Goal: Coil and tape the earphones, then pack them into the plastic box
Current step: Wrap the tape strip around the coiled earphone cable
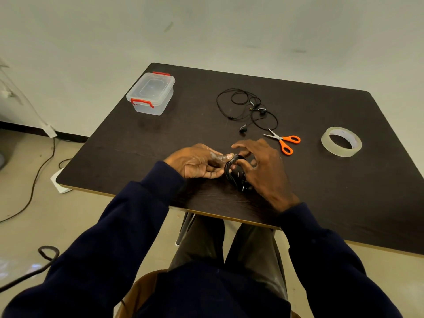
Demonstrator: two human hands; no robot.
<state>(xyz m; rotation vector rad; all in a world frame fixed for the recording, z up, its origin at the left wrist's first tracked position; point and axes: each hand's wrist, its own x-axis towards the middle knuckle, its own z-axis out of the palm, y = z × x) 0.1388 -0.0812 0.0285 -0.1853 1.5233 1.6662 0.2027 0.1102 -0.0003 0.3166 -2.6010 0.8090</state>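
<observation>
A coiled black earphone bundle [234,174] is held between both hands just above the near part of the dark table [160,143]. My left hand [197,162] pinches its upper left side, where a piece of clear tape [226,156] sticks to my fingertips and the coil. My right hand [263,166] grips the coil from the right. A second, loose pair of black earphones [246,109] lies uncoiled farther back. The clear plastic box [151,92] with red latches stands shut at the back left.
Orange-handled scissors [284,141] lie just beyond my right hand. A roll of clear tape [341,141] lies flat at the right. Cables [34,180] trail over the floor left of the table.
</observation>
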